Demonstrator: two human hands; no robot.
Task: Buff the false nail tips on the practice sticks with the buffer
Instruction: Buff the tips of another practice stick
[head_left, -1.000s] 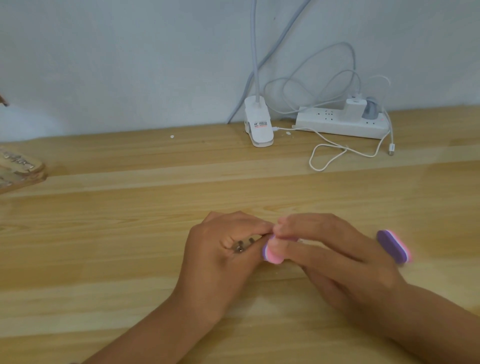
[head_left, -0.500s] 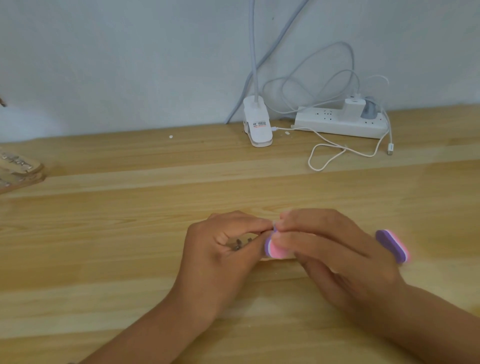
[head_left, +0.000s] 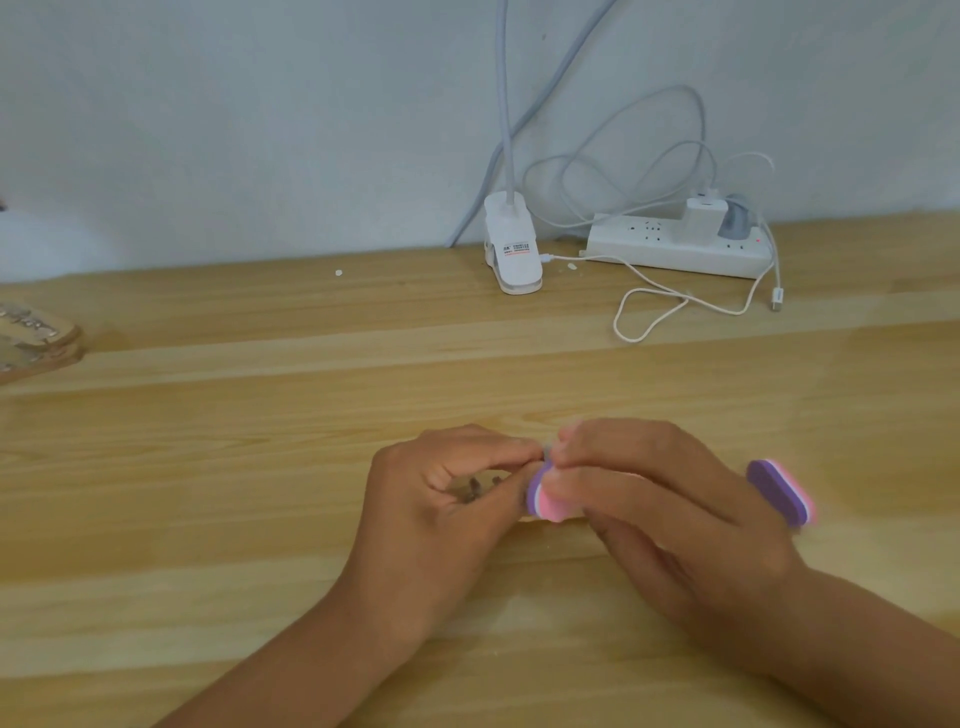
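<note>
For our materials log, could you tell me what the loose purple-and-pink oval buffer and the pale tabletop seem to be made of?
The loose purple-and-pink oval buffer looks like layered foam: stacked purple, white and pink bands, matt purple face, probably abrasive. The pale tabletop looks like wood or wood-look laminate: grain lines, plank seams, a soft sheen.

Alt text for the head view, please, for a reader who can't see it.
The right hand holds a pink-and-purple buffer against a practice stick, mostly hidden, pinched in the left hand, over a wooden table. A second buffer lies to the right; a clip lamp and power strip sit by the wall.
</note>
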